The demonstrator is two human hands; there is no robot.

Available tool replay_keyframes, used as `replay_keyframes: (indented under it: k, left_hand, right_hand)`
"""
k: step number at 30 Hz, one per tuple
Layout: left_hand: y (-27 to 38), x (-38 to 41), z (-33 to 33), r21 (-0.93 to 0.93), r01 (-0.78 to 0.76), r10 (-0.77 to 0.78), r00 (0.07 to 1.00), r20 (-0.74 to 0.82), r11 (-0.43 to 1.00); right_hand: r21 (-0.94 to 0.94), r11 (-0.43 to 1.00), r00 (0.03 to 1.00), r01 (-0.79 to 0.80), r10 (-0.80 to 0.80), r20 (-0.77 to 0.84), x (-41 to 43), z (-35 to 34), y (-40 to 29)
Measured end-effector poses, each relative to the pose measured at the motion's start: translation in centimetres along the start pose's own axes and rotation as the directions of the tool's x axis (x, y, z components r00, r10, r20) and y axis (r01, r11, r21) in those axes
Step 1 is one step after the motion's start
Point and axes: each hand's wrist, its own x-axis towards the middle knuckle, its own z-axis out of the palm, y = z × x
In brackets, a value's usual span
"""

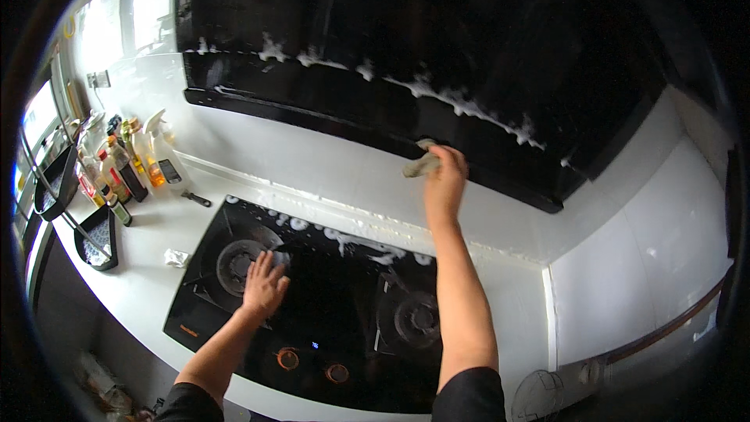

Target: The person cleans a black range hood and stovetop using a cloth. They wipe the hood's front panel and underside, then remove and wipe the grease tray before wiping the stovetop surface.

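Note:
My right hand [446, 170] is raised and grips a greyish cloth [419, 167] at the lower edge of a black range hood [363, 111]. White foam [436, 92] lies in a ragged line across the hood's glossy front. Below it, my left hand [265, 287] rests with spread fingers by the left burner [237, 266] of a black glass gas hob [328, 305]; whether it presses on the surface is hard to tell. Foam patches [299, 224] dot the hob's back edge. The right burner [417, 319] is partly hidden by my right forearm.
At the left stand several sauce bottles [120, 167] and a white spray bottle [159, 155]. A black-handled scraper [196, 198] and a crumpled white wad [176, 258] lie on the white counter [143, 299]. A two-tier black corner rack [96, 237] stands by the window.

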Motion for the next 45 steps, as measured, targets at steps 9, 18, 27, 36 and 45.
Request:
replay_keyframes:
  k: [9, 18, 27, 36, 45]
  left_hand:
    - [-0.6, -1.3, -4.4, -0.326, -0.086, 0.095, 0.995, 0.012, 0.941]
    - [-10.1, -4.6, -10.8, -0.321, -0.046, 0.043, 0.999, -0.017, 0.946]
    - [-12.2, -3.9, -10.5, -0.348, -0.045, 0.042, 0.999, -0.017, 0.936]
    - [-13.8, -4.8, -12.3, -0.359, -0.104, 0.097, 0.995, -0.038, 0.927]
    - [-14.0, -6.7, -12.7, -0.432, -0.113, 0.102, 0.994, -0.048, 0.895]
  right_hand:
    - [-0.126, 0.99, 0.891, -0.068, 0.004, -0.453, 7.5, 0.8, -7.5]
    - [-0.275, 0.791, 0.821, 0.547, -0.57, -0.007, 11.5, 16.4, -22.6]
    - [-0.269, 0.426, 0.503, 0.864, -0.767, 0.399, 16.0, 15.3, -23.8]
    - [-0.493, 0.379, 0.614, 0.783, -0.593, 0.52, 14.7, 15.9, -23.4]
    - [-0.466, 0.202, 0.387, 0.862, -0.855, 0.345, 17.1, 30.1, -33.5]
